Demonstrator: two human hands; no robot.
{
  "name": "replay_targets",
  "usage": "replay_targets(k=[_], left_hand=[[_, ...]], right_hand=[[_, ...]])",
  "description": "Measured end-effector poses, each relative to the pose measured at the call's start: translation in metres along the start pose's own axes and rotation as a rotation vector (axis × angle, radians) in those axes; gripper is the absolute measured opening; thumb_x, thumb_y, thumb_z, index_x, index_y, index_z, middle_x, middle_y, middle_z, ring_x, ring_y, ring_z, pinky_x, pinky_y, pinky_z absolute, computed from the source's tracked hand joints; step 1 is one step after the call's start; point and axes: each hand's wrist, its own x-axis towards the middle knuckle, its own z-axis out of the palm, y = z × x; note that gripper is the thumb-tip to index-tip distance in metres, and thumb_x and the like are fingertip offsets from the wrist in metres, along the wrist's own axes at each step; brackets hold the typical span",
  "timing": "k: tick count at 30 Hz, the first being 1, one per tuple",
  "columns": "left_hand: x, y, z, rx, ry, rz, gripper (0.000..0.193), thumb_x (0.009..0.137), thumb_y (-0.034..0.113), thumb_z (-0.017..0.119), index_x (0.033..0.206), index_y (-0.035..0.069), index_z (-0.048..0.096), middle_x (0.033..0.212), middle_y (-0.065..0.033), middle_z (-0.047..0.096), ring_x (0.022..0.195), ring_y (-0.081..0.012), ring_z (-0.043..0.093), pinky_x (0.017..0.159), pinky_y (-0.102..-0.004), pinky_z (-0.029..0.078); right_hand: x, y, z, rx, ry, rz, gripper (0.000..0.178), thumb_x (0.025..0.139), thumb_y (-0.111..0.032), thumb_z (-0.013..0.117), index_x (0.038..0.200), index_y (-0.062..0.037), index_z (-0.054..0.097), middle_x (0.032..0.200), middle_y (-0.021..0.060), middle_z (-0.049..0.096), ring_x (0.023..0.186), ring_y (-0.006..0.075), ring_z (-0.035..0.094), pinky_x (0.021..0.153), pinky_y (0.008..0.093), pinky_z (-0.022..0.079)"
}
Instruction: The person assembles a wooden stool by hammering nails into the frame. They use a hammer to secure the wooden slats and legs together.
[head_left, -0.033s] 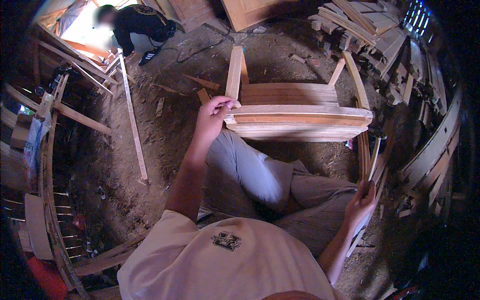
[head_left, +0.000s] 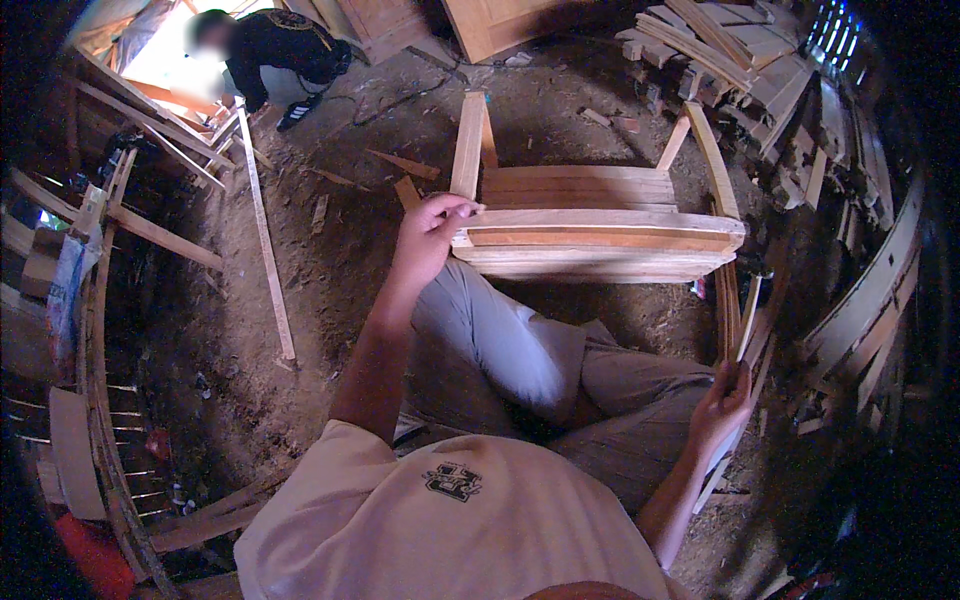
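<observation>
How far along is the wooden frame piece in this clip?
Done: the slatted wooden frame already stands joined, rails and uprights together. In hand: the left hand grips its near-left corner; the right hand holds a thin wooden strip beside the frame's right leg. Left: that strip looks unattached, and loose timber is piled behind.

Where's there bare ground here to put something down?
Bare dirt lies between the long thin batten on the left and the wooden frame held by the left hand. It is crowded on the right, where stacked timber and slats surround the right hand.
</observation>
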Motion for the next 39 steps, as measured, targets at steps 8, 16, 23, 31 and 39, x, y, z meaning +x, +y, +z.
replay_targets(k=[8,16,23,31,39], left_hand=[[-0.016,0.002,0.007,0.695,0.165,0.233,0.021,0.089,0.003,0.069,0.11,0.005,0.07,0.114,-0.0163,0.068,0.113,-0.036,0.063,0.096,-0.0448,0.051],[0.005,-0.013,-0.012,0.428,-0.138,0.296,0.029,0.078,0.014,0.084,0.1,0.003,0.069,0.103,-0.0156,0.067,0.105,-0.0373,0.061,0.093,-0.0459,0.051],[0.018,-0.032,-0.012,0.408,-0.172,0.395,0.03,0.074,0.014,0.088,0.087,0.002,0.064,0.096,-0.0166,0.065,0.1,-0.0389,0.061,0.088,-0.0469,0.05],[0.016,-0.022,-0.01,0.48,-0.162,0.502,0.025,0.075,0.008,0.085,0.086,0.002,0.063,0.106,-0.0136,0.063,0.106,-0.0362,0.062,0.091,-0.0452,0.051],[-0.037,-0.008,-0.001,0.605,0.073,0.485,0.028,0.078,0.007,0.084,0.1,0.003,0.065,0.117,-0.0135,0.062,0.111,-0.035,0.064,0.097,-0.0451,0.053]], right_hand=[[0.002,0.004,0.0,-0.096,-0.059,0.028,0.036,0.103,-0.016,0.063,0.128,0.0105,0.064,0.122,0.0266,0.071,0.113,0.0384,0.069,0.099,0.0417,0.052],[-0.002,0.002,0.003,-0.067,-0.012,0.02,0.032,0.105,-0.019,0.062,0.122,0.0078,0.065,0.105,0.0246,0.072,0.096,0.0322,0.071,0.083,0.0406,0.054],[-0.001,0.003,0.001,-0.102,-0.04,0.049,0.035,0.106,-0.02,0.061,0.126,0.009,0.064,0.112,0.0249,0.072,0.101,0.0337,0.071,0.086,0.0403,0.055],[-0.001,0.013,0.004,-0.196,-0.037,-0.027,0.035,0.106,-0.02,0.06,0.125,0.0095,0.064,0.113,0.0274,0.072,0.101,0.0368,0.072,0.086,0.0412,0.056],[0.0,-0.014,-0.001,-0.236,-0.082,0.006,0.039,0.107,-0.025,0.058,0.124,0.0099,0.063,0.112,0.0273,0.072,0.099,0.0383,0.071,0.085,0.0419,0.055]])
